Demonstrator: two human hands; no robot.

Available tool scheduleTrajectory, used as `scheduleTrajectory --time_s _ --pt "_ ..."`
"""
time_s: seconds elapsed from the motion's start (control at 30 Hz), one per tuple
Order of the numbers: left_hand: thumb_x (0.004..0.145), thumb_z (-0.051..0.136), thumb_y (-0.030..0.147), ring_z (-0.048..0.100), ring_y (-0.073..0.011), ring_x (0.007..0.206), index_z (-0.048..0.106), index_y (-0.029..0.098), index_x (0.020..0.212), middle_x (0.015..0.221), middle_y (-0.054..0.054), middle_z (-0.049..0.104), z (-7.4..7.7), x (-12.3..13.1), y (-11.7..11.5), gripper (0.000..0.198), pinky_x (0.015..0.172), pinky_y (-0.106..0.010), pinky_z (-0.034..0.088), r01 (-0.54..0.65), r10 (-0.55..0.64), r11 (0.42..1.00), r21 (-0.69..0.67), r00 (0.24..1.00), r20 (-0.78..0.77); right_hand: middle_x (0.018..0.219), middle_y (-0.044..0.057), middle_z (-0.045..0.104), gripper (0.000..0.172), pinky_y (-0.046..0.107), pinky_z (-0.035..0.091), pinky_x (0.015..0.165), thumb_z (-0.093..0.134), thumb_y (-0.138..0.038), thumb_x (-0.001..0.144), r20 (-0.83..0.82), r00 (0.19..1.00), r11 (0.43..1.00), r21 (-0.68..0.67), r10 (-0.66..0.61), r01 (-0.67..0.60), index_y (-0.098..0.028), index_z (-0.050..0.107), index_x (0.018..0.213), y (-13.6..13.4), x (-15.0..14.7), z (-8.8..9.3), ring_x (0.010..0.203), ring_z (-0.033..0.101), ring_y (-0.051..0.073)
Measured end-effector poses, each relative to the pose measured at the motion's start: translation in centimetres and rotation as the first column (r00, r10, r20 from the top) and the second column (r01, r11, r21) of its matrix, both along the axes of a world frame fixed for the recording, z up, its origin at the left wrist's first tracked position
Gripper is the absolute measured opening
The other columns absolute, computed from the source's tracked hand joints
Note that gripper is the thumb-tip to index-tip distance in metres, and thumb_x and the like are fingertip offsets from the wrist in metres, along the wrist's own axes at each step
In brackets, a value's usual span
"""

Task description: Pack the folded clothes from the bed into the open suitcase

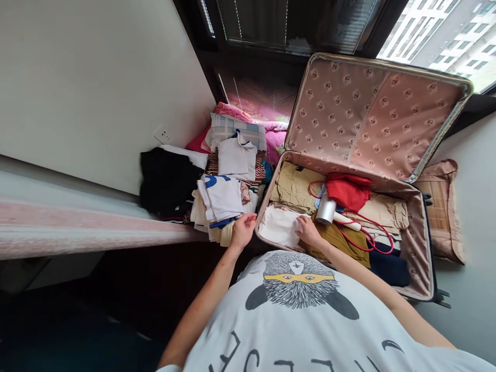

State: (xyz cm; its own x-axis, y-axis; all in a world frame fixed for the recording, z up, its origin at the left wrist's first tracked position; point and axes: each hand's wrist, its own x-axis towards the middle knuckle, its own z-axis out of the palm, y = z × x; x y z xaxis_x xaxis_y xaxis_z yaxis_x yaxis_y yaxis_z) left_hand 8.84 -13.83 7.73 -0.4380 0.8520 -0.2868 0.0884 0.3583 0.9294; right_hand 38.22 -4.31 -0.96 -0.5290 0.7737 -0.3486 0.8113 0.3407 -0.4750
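A folded white garment [279,226] lies in the near left corner of the open suitcase [428,243]. My right hand [309,230] is at its right edge, fingers curled onto the cloth. Just outside the suitcase's left rim is my left hand [244,231], its fingers loosely bent and slightly apart, with nothing visible in them. Beside the white garment are folded khaki clothes [296,187] and an olive-brown garment [341,238]. A white-and-silver hair dryer [327,209] with a red cord lies on top, next to a red cloth [349,192].
Left of the suitcase stand stacks of folded clothes [225,199] and a black clothing pile [170,181]. Pink bedding [275,142] lies behind. The raised suitcase lid [372,119] leans by the window. A brown checked bag [442,212] is at the right wall.
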Motion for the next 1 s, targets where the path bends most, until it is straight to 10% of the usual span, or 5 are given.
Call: scheduleTrajectory --time_s 0.2,0.57,1.0 --pt "0.079 0.069 0.024 0.075 -0.0229 0.092 0.076 0.018 0.097 0.098 -0.01 0.079 0.3 0.8 -1.3 0.021 0.089 -0.036 0.06 0.04 -0.04 0.998 -0.049 0.999 0.005 0.163 0.022 0.033 0.089 0.05 0.031 0.113 0.078 -0.034 0.08 0.199 0.98 0.999 0.044 0.011 -0.02 -0.017 0.036 0.156 0.8 -1.3 -0.1 0.148 0.028 0.037" --pt "0.075 0.072 0.033 0.074 -0.0231 0.087 0.075 0.017 0.096 0.091 -0.009 0.078 0.3 2.2 -2.2 0.026 0.089 -0.038 0.06 0.125 -0.122 0.99 -0.072 0.991 0.052 0.134 0.017 0.059 0.035 0.04 0.039 0.101 0.053 -0.028 0.098 0.177 0.984 0.993 0.116 -0.005 -0.016 -0.017 0.062 0.129 3.1 -1.7 1.7 0.124 0.049 0.031" --pt "0.06 0.083 0.057 0.075 -0.0293 0.099 0.074 0.016 0.097 0.098 -0.013 0.078 1.6 2.6 -2.5 0.056 0.093 -0.043 0.06 0.12 -0.101 0.983 -0.135 0.985 0.143 0.135 0.019 0.056 0.056 0.04 0.042 0.103 0.056 -0.024 0.089 0.068 0.93 0.904 0.268 -0.362 0.332 -0.014 0.055 0.144 7.7 3.4 2.5 0.118 0.052 0.031"
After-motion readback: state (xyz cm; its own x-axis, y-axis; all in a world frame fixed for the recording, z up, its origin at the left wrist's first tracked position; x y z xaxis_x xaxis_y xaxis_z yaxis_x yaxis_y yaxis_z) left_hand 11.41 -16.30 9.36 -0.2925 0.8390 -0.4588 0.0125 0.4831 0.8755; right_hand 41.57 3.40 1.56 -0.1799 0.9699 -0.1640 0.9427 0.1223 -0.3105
